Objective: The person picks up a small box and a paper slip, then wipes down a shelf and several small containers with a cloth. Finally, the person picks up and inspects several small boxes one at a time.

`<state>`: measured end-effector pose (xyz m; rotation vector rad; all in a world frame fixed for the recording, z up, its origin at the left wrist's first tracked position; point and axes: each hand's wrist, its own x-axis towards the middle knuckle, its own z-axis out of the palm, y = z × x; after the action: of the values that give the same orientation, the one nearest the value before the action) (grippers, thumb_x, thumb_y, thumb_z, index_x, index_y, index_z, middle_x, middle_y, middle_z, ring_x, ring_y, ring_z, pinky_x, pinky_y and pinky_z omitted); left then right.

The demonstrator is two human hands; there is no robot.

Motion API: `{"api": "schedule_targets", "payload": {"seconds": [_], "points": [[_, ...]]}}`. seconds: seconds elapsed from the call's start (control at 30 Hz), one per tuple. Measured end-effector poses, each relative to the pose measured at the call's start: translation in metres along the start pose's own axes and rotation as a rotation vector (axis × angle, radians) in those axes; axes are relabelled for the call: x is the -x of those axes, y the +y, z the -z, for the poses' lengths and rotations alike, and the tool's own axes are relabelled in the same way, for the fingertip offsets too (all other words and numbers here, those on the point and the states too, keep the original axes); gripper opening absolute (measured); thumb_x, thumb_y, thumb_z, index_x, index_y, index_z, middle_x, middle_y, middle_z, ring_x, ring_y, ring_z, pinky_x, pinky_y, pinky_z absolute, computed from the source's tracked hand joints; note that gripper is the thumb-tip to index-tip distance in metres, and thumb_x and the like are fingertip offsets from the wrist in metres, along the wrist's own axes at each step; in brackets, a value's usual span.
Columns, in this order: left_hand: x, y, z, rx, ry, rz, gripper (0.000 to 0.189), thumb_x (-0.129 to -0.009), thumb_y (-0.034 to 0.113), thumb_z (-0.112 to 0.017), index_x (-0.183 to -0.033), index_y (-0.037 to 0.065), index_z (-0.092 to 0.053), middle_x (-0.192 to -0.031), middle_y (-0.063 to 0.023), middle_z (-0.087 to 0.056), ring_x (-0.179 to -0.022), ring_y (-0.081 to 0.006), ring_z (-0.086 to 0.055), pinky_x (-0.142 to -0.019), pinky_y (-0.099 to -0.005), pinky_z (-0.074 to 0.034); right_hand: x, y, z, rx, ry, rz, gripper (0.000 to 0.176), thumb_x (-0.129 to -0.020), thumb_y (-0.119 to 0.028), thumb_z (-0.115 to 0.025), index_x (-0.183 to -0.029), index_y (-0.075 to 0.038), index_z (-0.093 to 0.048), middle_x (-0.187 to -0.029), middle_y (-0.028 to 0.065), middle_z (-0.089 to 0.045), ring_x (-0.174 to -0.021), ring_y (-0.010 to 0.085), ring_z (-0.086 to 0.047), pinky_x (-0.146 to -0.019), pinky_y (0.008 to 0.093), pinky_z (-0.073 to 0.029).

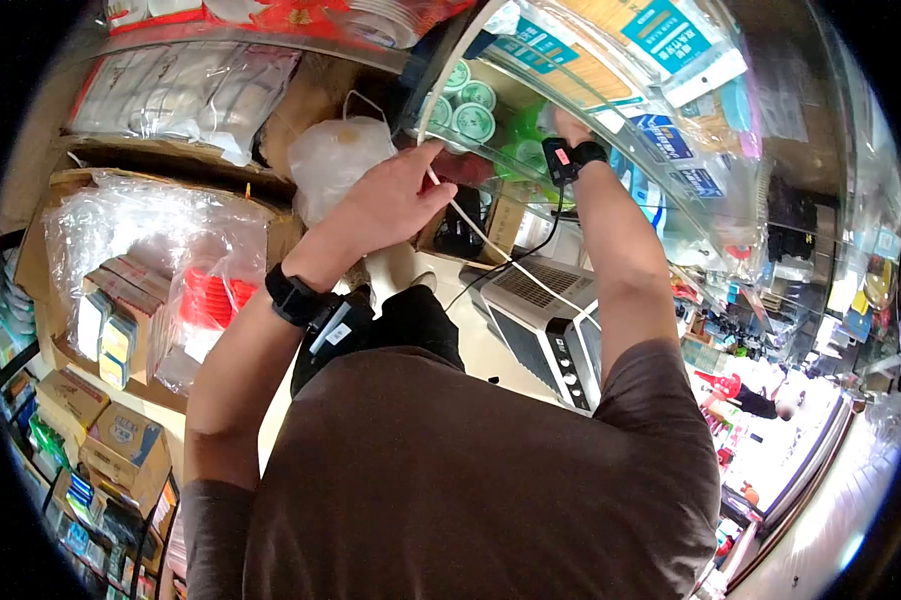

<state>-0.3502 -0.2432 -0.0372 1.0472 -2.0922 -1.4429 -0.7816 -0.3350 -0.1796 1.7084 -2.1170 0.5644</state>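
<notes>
My left hand [396,200] is raised at the front of a glass shelf, thumb and index finger apart. A white cord [491,243] runs down past its fingertips. Several round tubs with green-and-white lids [473,122] stand on the shelf just beyond it. My right hand [571,128] reaches in farther right, beside green plastic packaging [528,135]; its fingers are mostly hidden. Both wrists wear black straps with small devices, and a black cable hangs from the right one.
A white plastic bag [339,160] hangs left of my left hand. Cardboard boxes [126,440] and plastic-wrapped red goods [211,298] fill the left side. Below the shelf, a silver-and-black appliance with knobs [541,325] stands on the floor. Packaged goods [661,45] lie on the upper glass shelf.
</notes>
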Motion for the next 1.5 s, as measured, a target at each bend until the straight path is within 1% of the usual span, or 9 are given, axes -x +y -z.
{"api": "schedule_targets", "payload": {"seconds": [0.4, 0.6, 0.93, 1.03, 1.13, 1.3, 1.33, 1.37, 1.5], "points": [[0.008, 0.0, -0.004, -0.082, 0.068, -0.007, 0.06, -0.098, 0.035, -0.063, -0.143, -0.003, -0.05, -0.112, -0.0258, -0.069, -0.104, -0.0407, -0.067, -0.093, -0.0449, -0.052, -0.016, -0.085, 0.011, -0.287, -0.234, -0.001, 0.048, -0.099, -0.043, -0.055, -0.125, -0.006, -0.069, -0.129, 0.0243, -0.067, -0.123, 0.0443, -0.06, -0.107, 0.0495, -0.045], [0.009, 0.012, 0.004, -0.1, -0.027, 0.086, 0.065, -0.099, 0.036, -0.066, -0.15, -0.001, -0.047, -0.131, -0.0255, -0.066, -0.111, -0.0342, -0.071, -0.094, -0.0406, -0.056, -0.024, -0.184, 0.031, -0.409, -0.546, -0.064, 0.056, -0.097, -0.048, -0.056, -0.127, -0.003, -0.068, -0.128, 0.0266, -0.067, -0.122, 0.0421, -0.062, -0.106, 0.0434, -0.046], [0.009, 0.007, 0.001, -0.046, -0.02, 0.092, 0.067, -0.099, 0.033, -0.069, -0.152, -0.001, -0.045, -0.133, -0.0242, -0.065, -0.109, -0.0302, -0.071, -0.092, -0.0391, -0.055, -0.015, -0.186, 0.067, -0.686, -0.877, -0.154, 0.056, -0.083, -0.042, -0.069, -0.113, 0.005, -0.072, -0.113, 0.0258, -0.073, -0.106, 0.0354, -0.068, -0.094, 0.0375, -0.05], [0.009, 0.01, -0.001, -0.028, -0.017, 0.083, 0.064, -0.098, 0.031, -0.068, -0.15, 0.0, -0.047, -0.126, -0.0221, -0.067, -0.105, -0.0292, -0.071, -0.09, -0.0391, -0.055, -0.008, -0.198, 0.107, -0.593, -0.866, 0.052, 0.065, -0.084, -0.053, -0.068, -0.109, 0.007, -0.069, -0.11, 0.0211, -0.071, -0.099, 0.0293, -0.066, -0.086, 0.0395, -0.05], [0.007, 0.0, -0.006, -0.02, 0.012, 0.056, 0.061, -0.098, 0.032, -0.067, -0.147, -0.001, -0.051, -0.12, -0.0217, -0.07, -0.104, -0.0328, -0.072, -0.091, -0.0409, -0.055, -0.026, -0.203, 0.146, -0.558, -1.252, 0.077, 0.083, -0.084, -0.059, -0.066, -0.137, 0.005, -0.059, -0.143, 0.0263, -0.056, -0.132, 0.0317, -0.054, -0.109, 0.0372, -0.042], [0.003, -0.002, -0.008, -0.004, -0.015, 0.055, 0.063, -0.099, 0.03, -0.067, -0.149, -0.003, -0.048, -0.136, -0.0255, -0.063, -0.109, -0.0345, -0.072, -0.094, -0.04, -0.055, -0.015, -0.19, 0.088, -0.601, -1.125, 0.059, 0.1, -0.084, -0.077, -0.053, -0.145, 0.002, -0.053, -0.153, 0.0211, -0.05, -0.141, 0.0334, -0.048, -0.116, 0.0381, -0.036], [0.002, -0.001, -0.008, -0.016, -0.019, 0.064, 0.063, -0.099, 0.03, -0.067, -0.149, -0.004, -0.048, -0.137, -0.026, -0.063, -0.11, -0.0345, -0.072, -0.094, -0.0397, -0.055, -0.025, -0.2, 0.115, -0.585, -1.269, 0.058, 0.1, -0.085, -0.077, -0.053, -0.146, 0.002, -0.053, -0.155, 0.0222, -0.048, -0.143, 0.0345, -0.046, -0.118, 0.039, -0.035], [0.002, 0.0, -0.007, -0.028, -0.023, 0.073, 0.063, -0.099, 0.029, -0.067, -0.149, -0.004, -0.047, -0.138, -0.0265, -0.062, -0.11, -0.0345, -0.072, -0.093, -0.0394, -0.055, -0.01, -0.201, 0.133, -0.644, -1.048, 0.104, 0.094, -0.088, -0.074, -0.052, -0.143, 0.003, -0.056, -0.153, 0.0232, -0.05, -0.142, 0.0365, -0.048, -0.118, 0.0404, -0.035], [-0.004, 0.009, 0.0, -0.057, -0.09, 0.086, 0.065, -0.099, 0.028, -0.067, -0.15, -0.005, -0.045, -0.143, -0.0262, -0.059, -0.111, -0.034, -0.071, -0.093, -0.0388, -0.055, 0.009, -0.204, 0.133, -0.435, -0.924, 0.074, 0.079, -0.095, -0.066, -0.051, -0.136, 0.001, -0.061, -0.139, 0.0249, -0.061, -0.132, 0.0412, -0.054, -0.114, 0.0438, -0.04]]}}
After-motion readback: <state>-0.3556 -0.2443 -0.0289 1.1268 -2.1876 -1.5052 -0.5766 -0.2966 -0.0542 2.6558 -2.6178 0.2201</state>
